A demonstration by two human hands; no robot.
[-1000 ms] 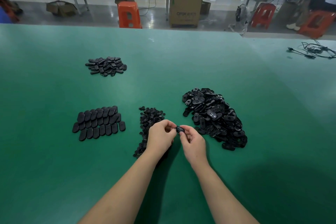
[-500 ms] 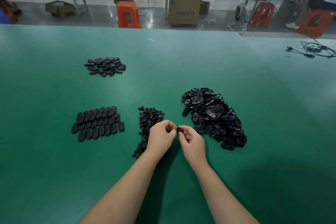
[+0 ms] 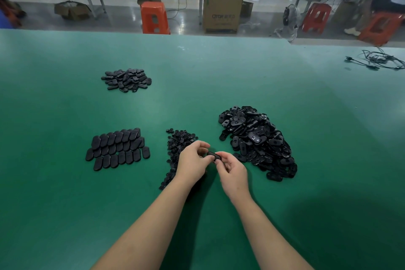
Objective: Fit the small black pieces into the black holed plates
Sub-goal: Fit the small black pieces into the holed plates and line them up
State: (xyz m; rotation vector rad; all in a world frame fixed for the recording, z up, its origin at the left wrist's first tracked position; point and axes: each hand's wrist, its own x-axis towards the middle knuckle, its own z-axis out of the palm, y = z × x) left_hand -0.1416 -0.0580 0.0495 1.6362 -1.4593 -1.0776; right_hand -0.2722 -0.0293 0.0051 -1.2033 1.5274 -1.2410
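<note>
So, one small black oval plate [image 3: 213, 156] is held above the table [image 3: 219, 72].
It's pinched between fingertips of the left hand [image 3: 192, 164] and right hand [image 3: 233, 174], fingers curled.

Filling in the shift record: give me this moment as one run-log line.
step: fitting piece | left hand: pinches plate | right hand: holds plate | supply: loose plate heap right, small pieces left

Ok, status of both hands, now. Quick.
Left hand: fingers curled, pinching the left end of the small black oval plastic plate.
Right hand: fingers curled, pinching the same plate's right end.
</note>
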